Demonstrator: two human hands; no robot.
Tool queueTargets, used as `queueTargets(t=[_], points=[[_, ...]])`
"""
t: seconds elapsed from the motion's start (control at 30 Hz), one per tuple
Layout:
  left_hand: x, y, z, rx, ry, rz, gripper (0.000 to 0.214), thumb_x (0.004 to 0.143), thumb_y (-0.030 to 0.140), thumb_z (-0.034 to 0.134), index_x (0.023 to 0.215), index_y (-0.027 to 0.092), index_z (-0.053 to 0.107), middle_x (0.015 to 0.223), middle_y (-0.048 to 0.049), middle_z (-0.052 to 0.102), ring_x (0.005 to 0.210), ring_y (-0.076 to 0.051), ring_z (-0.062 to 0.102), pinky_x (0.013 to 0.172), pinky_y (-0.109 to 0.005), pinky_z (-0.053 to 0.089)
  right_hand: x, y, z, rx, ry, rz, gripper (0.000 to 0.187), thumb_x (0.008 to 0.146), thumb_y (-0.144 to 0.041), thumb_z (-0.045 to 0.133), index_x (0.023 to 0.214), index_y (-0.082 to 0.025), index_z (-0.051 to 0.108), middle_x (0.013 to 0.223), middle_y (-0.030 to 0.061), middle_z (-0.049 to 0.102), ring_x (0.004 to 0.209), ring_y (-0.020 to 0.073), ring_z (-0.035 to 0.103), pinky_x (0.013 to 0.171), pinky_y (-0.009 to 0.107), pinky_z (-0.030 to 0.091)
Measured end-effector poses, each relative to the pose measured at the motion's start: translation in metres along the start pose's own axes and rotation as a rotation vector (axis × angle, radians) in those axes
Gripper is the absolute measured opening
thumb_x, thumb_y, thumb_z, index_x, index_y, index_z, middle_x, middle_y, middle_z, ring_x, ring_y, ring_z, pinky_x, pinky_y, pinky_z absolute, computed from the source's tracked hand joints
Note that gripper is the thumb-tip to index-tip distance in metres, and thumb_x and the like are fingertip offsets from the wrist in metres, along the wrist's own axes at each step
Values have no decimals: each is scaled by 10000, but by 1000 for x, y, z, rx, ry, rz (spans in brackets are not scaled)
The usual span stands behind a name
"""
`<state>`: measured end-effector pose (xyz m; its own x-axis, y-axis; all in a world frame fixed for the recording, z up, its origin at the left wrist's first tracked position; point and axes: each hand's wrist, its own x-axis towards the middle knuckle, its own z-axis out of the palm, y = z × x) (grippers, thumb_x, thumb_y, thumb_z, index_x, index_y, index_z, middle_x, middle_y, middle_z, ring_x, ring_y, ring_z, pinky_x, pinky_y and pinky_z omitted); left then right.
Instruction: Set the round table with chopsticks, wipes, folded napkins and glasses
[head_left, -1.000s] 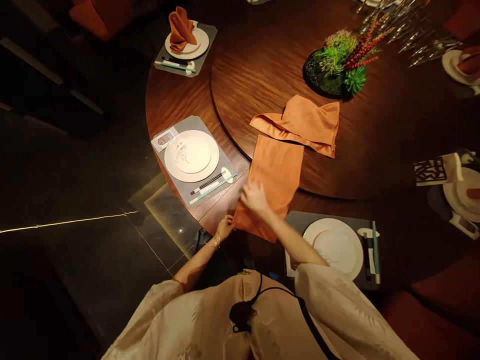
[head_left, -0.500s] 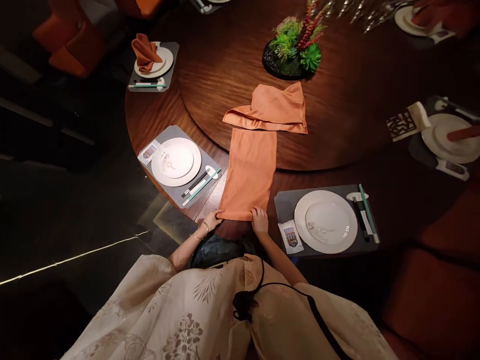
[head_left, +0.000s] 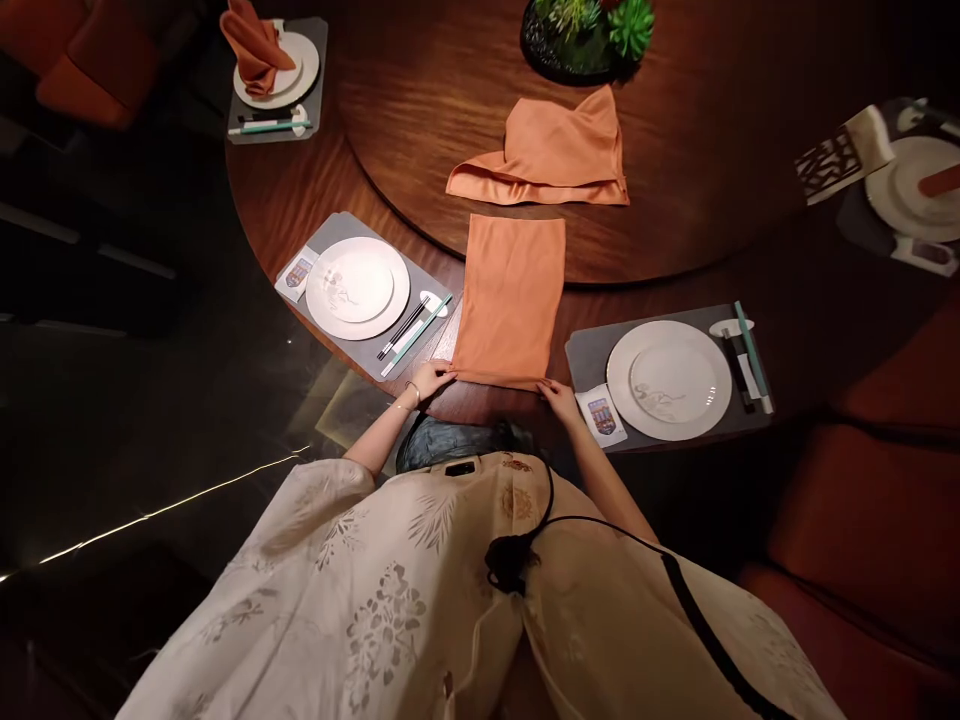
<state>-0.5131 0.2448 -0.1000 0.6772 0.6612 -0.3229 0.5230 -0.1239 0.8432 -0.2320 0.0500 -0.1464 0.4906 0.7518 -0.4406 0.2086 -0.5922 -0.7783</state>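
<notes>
An orange cloth napkin (head_left: 510, 295) lies folded into a flat rectangle on the round wooden table (head_left: 315, 190), reaching onto the inner turntable (head_left: 675, 120). My left hand (head_left: 431, 380) pinches its near left corner at the table edge. My right hand (head_left: 559, 397) pinches its near right corner. A second orange napkin (head_left: 547, 150) lies loosely folded just beyond it on the turntable.
Grey place mats with white plates flank the napkin: a left plate (head_left: 358, 286) with chopsticks, a right plate (head_left: 668, 378) with a small card (head_left: 602, 416). A far setting holds a folded napkin (head_left: 255, 45). A plant centrepiece (head_left: 589, 30) stands at the turntable's middle. Orange chairs surround.
My right hand slid from the middle of the napkin down to its near right corner. The long strip now lies as a shorter rectangle, apart from the second napkin.
</notes>
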Motion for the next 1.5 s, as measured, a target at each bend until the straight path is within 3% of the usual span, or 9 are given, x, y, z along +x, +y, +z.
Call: queueTargets(t=[0.13, 0.33, 0.6, 0.9, 1.1, 1.2, 1.3, 1.4, 1.5], points=[[13, -8, 11, -134, 97, -280, 253, 761, 366, 660, 641, 145, 642, 626, 1, 635, 667, -144, 585, 680, -246, 455, 13, 5, 5, -13, 56, 146, 431, 756, -531, 560, 874, -144, 708, 857, 67, 723, 737, 189, 645, 630, 291, 522], [24, -10, 19, -72, 170, -424, 172, 705, 278, 733, 653, 158, 623, 628, 4, 627, 621, -129, 572, 661, -243, 442, 19, 7, 7, -139, 178, 270, 267, 707, -448, 645, 684, -182, 665, 668, 49, 684, 694, 198, 624, 644, 273, 460], [14, 8, 23, 125, 156, -477, 150, 753, 257, 723, 692, 176, 612, 781, -50, 690, 742, -171, 633, 753, -283, 467, -2, -4, 11, -206, 250, 319, 134, 725, -327, 655, 688, -210, 600, 726, 51, 695, 715, 206, 632, 676, 281, 457], [14, 31, 50, 515, 116, -584, 251, 849, 295, 592, 1069, 174, 603, 1036, -154, 691, 985, -280, 654, 796, -344, 475, -6, -25, 19, -240, 315, 380, 100, 754, -226, 634, 845, -212, 593, 889, 108, 673, 902, 258, 633, 789, 340, 456], [12, 38, 59, 657, 88, -400, 287, 836, 218, 560, 1110, 138, 597, 1267, -190, 564, 1208, -325, 525, 870, -379, 489, 0, -25, 9, -104, 219, 318, 100, 695, -214, 621, 681, -212, 522, 777, 45, 632, 827, 199, 612, 783, 306, 483], [12, 35, 58, 562, 139, -412, 267, 817, 209, 594, 1076, 147, 602, 1255, -195, 565, 1173, -321, 550, 889, -382, 483, -1, -21, 1, 25, 137, 338, 109, 682, -251, 619, 687, -208, 518, 654, -4, 591, 710, 167, 598, 671, 273, 508], [14, 28, 51, 229, 158, -505, 234, 775, 234, 669, 986, 148, 615, 1051, -158, 656, 1009, -274, 631, 857, -363, 487, -6, -17, -7, 164, 41, 355, 118, 698, -288, 609, 754, -196, 562, 681, -4, 629, 671, 145, 607, 592, 243, 513], [12, 17, 37, -54, 77, -533, 255, 760, 296, 708, 942, 141, 620, 816, -73, 675, 803, -187, 653, 759, -308, 507, -10, -16, -16, 256, -43, 341, 169, 695, -314, 638, 804, -186, 615, 787, 24, 687, 714, 142, 635, 610, 240, 525], [6, 11, 19, -140, 3, -491, 261, 745, 372, 720, 851, 152, 629, 713, -22, 643, 735, -146, 635, 723, -274, 511, -10, -21, -25, 284, -98, 314, 211, 672, -358, 687, 777, -180, 647, 876, 53, 708, 828, 179, 657, 704, 291, 546]])
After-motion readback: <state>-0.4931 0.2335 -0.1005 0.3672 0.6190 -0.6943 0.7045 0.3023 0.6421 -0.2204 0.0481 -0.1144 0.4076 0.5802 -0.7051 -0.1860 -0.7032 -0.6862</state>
